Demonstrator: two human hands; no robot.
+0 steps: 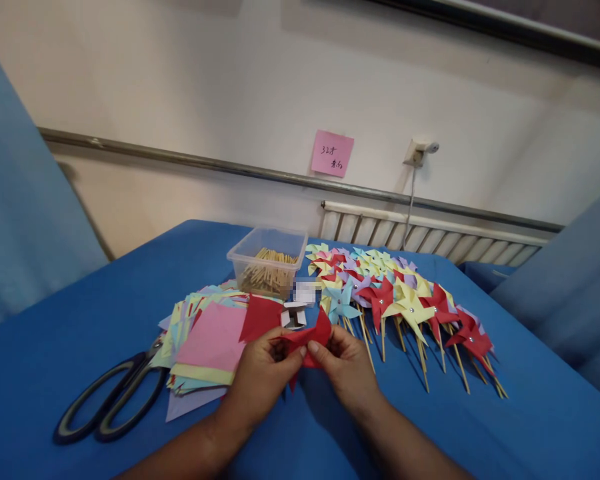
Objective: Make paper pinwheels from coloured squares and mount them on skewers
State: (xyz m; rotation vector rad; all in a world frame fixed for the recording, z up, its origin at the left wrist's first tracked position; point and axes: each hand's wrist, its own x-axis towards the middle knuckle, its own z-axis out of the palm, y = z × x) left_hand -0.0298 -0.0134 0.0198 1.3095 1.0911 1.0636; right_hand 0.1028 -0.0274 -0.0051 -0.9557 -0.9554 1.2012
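Left hand (260,370): low centre of view, fingers (286,360) pinched closed on the left part of a folded red paper piece (307,339).

Right hand (343,363): just beside the left hand, fingers (316,349) pinched closed on the right part of the same red paper piece.

Folded red paper piece: held between both hands a little above the blue cloth-covered worktop (80,320), its points sticking up and out; a lower tip shows beneath the fingers.

Stack of coloured square paper sheets (210,337): lying on the worktop just left of the hands, pink sheet uppermost, with a red triangular sheet (259,317) lying over its right edge.

Black-handled scissors (113,397): flat on the worktop, left of the paper stack, blades tucked under its edge.

Clear plastic tub of short wooden sticks (269,263): behind the paper stack, open-topped.

Small white box (294,315): on the worktop between the tub and the hands.

Row of finished paper pinwheels on wooden sticks (410,303): red, yellow, purple and light blue, laid overlapping on the worktop from behind the hands out to the right, sticks pointing toward the viewer.

Pink sticky note (332,153): on the wall behind the worktop, handwriting too small to read.

White wall socket with plug (417,152): right of the note, cord hanging down.
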